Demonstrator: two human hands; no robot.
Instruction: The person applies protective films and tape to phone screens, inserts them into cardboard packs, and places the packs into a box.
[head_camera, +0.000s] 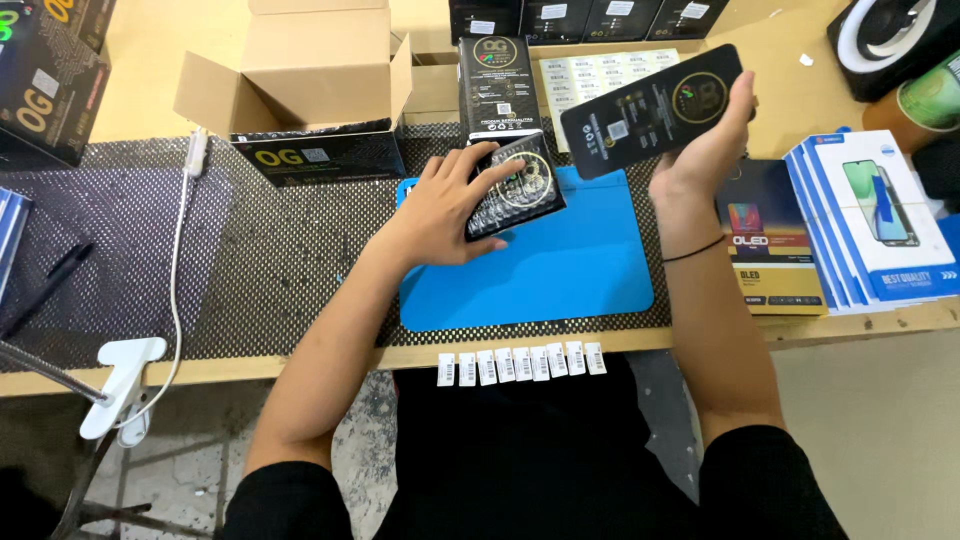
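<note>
Under the left hand (455, 205) lies a small glossy black packet (520, 190), resting on the far edge of a blue mat (530, 270); the fingers are spread and curled over the packet's near side, pressing on it rather than lifting it. To the right of that hand and raised above the table, the right hand (705, 150) grips a flat black sleeve (652, 110) by its right end, thumb on one face and fingers behind, the sleeve tilted so its left end sits lower. A thin black band (695, 250) circles the right wrist.

Just beyond the left hand's fingertips stands an upright black box (498, 85), touching or nearly touching the packet. Behind the raised sleeve a sheet of white labels (590, 75) lies on the wooden table (160, 60), partly hidden by the sleeve. Left of the left hand, well apart, an open cardboard carton (310, 70) sits with its flaps up; its inside is hardly seen, only a dark printed front below it. Right of the right forearm lie a dark flat box with a yellow band (765, 250) and, just beside it, a stack of white and blue boxes (880, 215). Near the person's body, below both forearms, a row of small white tags (520, 365) hangs along the table edge. Far left of the left arm, a white cable (180, 250) runs down to a white clamp (120, 385) across the black mesh mat (270, 260)
</note>
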